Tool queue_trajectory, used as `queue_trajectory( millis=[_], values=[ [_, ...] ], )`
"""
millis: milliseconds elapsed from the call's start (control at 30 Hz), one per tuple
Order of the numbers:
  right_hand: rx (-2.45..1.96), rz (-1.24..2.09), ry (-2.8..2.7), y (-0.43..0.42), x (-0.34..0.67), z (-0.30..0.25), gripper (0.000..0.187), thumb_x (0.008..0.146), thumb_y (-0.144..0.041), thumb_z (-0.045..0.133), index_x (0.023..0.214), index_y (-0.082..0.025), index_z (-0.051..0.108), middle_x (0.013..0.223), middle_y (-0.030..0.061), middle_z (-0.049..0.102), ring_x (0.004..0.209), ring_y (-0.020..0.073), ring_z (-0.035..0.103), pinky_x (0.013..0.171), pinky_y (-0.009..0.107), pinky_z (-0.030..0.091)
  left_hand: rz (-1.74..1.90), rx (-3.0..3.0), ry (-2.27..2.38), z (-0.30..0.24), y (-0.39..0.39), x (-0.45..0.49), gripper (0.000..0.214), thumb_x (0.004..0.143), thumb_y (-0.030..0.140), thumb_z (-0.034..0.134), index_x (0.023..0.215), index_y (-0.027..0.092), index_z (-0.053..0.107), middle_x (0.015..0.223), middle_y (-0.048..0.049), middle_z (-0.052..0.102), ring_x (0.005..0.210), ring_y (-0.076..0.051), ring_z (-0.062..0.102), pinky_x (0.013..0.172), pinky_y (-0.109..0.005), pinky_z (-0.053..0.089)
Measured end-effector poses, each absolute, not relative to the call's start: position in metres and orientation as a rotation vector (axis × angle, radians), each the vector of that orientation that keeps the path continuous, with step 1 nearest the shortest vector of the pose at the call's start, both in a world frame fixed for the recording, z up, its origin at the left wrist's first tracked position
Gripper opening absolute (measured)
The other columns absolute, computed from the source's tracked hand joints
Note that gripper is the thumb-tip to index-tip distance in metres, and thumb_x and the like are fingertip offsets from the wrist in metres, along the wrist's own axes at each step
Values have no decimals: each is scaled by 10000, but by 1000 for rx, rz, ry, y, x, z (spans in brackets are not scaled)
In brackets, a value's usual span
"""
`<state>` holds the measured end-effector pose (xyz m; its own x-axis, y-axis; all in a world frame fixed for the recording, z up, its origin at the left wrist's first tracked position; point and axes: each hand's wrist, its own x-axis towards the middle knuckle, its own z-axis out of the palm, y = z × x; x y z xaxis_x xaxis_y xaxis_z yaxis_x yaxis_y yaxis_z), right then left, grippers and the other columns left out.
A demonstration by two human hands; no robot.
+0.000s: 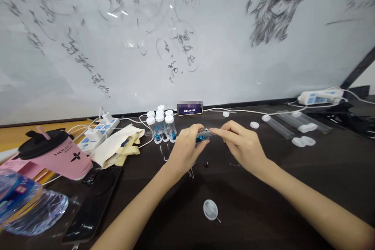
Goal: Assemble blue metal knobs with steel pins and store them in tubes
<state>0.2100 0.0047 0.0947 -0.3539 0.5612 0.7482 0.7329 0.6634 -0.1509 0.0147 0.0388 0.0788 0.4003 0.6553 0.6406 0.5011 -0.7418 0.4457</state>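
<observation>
My left hand (187,144) is closed round a clear plastic tube (203,136) with blue contents, held roughly level above the dark table (263,187). My right hand (241,142) pinches at the tube's open end with thumb and fingers together. Just behind the hands stands a cluster of several capped tubes (162,125) with blue in their bottoms. A loose white cap (210,209) lies near me on the table, and a small black piece (206,163) lies under the hands.
Empty clear tubes (278,127) and white caps (303,140) lie at the right. A phone timer (190,109) leans on the whiteboard. At the left sit a pink cup (55,156), a power strip (98,131), cloth gloves (120,146), a black phone (96,203) and a water bottle (26,203).
</observation>
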Motion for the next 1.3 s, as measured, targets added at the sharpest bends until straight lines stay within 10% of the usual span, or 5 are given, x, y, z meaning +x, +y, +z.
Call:
queue_trajectory(
  millis=[433,800,1033,1300],
  values=[
    [-1224,-106,-2407,0,196,101,335,879,-76,438,1110,-207,643,989,63,683,796,199,645,685,311,459,1105,2358,853,74,42,14,450,850,209,637,1240,265,420,1111,-59,661,1023,-235,645,866,-384,526],
    [-1261,217,-2433,-4,196,107,150,826,-128,523,774,-208,638,458,-60,508,387,94,402,474,258,288,1066,2026,680,79,41,17,417,780,232,717,1111,259,465,926,-23,705,922,-206,687,879,-392,541],
    [-1239,326,-2193,-3,200,109,393,902,-223,498,1288,-261,567,585,-45,639,424,114,524,477,249,381,1245,1840,699,68,55,13,406,753,213,739,1065,226,481,954,-49,680,934,-196,677,885,-378,553],
    [-1359,79,-2330,7,205,108,277,929,-277,483,1130,-234,669,654,-5,681,528,153,604,543,274,422,1448,1708,873,43,80,3,355,777,200,706,1056,204,487,981,-68,641,971,-190,650,887,-368,540]
  ],
)
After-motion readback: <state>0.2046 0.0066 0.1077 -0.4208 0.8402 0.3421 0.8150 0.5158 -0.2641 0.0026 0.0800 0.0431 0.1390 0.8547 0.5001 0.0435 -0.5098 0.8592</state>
